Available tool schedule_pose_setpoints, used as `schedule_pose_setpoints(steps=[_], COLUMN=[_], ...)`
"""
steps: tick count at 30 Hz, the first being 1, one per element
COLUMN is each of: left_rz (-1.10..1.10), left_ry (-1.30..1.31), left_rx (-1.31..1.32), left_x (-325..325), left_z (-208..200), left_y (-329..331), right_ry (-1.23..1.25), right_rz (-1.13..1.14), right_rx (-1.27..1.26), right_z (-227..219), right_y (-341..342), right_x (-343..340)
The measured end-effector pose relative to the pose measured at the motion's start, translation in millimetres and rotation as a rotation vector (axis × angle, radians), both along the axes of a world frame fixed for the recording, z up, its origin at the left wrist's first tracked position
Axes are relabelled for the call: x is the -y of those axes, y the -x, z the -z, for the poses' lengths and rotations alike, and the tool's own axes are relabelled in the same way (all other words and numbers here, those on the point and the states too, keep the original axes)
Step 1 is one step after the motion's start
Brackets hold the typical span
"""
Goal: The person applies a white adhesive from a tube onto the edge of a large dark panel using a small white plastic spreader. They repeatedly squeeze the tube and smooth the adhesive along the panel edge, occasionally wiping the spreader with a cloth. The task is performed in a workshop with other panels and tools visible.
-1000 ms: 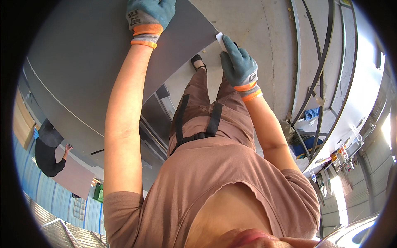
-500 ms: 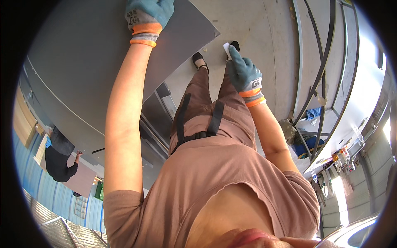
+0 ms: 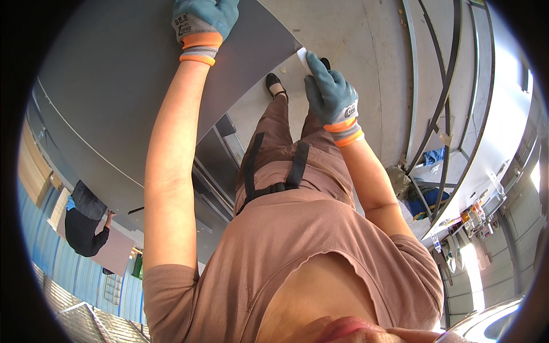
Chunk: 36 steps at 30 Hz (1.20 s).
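A large, dark grey flat panel point(image 3: 114, 97) fills the upper left, its corner pointing toward the middle. My left hand point(image 3: 205, 16), in a blue-grey coated glove with an orange cuff, is over the panel near the top edge of the view. Its fingers are cut off or turned away, so I cannot see whether they grip anything. My right hand point(image 3: 333, 97), in a matching glove, is closed around a flat white strip-like tool point(image 3: 303, 59). The index finger lies along this tool, and its tip is at the panel's corner; whether they touch is unclear.
Curved-looking metal frame bars point(image 3: 443, 86) stand at right, beside a white-topped bench point(image 3: 503, 108) with small items. Blue cloth point(image 3: 433, 156) lies under it. Another person point(image 3: 86, 231) in dark clothes works at far left. My feet are on the concrete floor point(image 3: 343, 28).
My right hand has moved slightly left and downward, bringing the white tool's tip to the panel's corner. My left hand has hardly moved. The other person has shifted slightly.
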<state>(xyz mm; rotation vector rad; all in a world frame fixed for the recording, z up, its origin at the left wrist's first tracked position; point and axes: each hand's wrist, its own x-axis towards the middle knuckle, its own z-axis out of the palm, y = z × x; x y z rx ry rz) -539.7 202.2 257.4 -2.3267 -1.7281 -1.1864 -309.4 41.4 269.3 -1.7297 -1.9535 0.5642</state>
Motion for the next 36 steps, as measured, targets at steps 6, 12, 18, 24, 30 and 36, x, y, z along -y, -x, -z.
schedule_pose_setpoints(steps=[6,12,18,24,30,36], left_rz=[0.005,0.017,0.037,0.038,0.035,0.022], left_ry=[0.006,-0.034,-0.038,-0.008,-0.048,-0.082], left_rx=[0.007,0.001,0.025,0.009,0.013,-0.004], left_x=[3.4,2.6,3.0,2.4,3.0,4.7], left_z=[0.0,0.9,1.5,-0.2,1.1,3.0], left_y=[-0.3,-0.2,-0.6,1.2,-0.9,-1.0], right_ry=[0.021,0.118,0.184,0.302,0.26,0.394], right_rz=[-0.007,-0.012,-0.026,-0.058,-0.045,-0.055], right_rx=[0.03,0.143,0.208,0.357,0.333,0.319], right_z=[-0.7,-16.4,-25.0,-47.8,-41.2,-19.3], right_y=[1.0,4.6,5.9,11.6,7.3,-11.4], right_x=[-0.5,-2.8,-5.2,-15.3,-6.8,22.2])
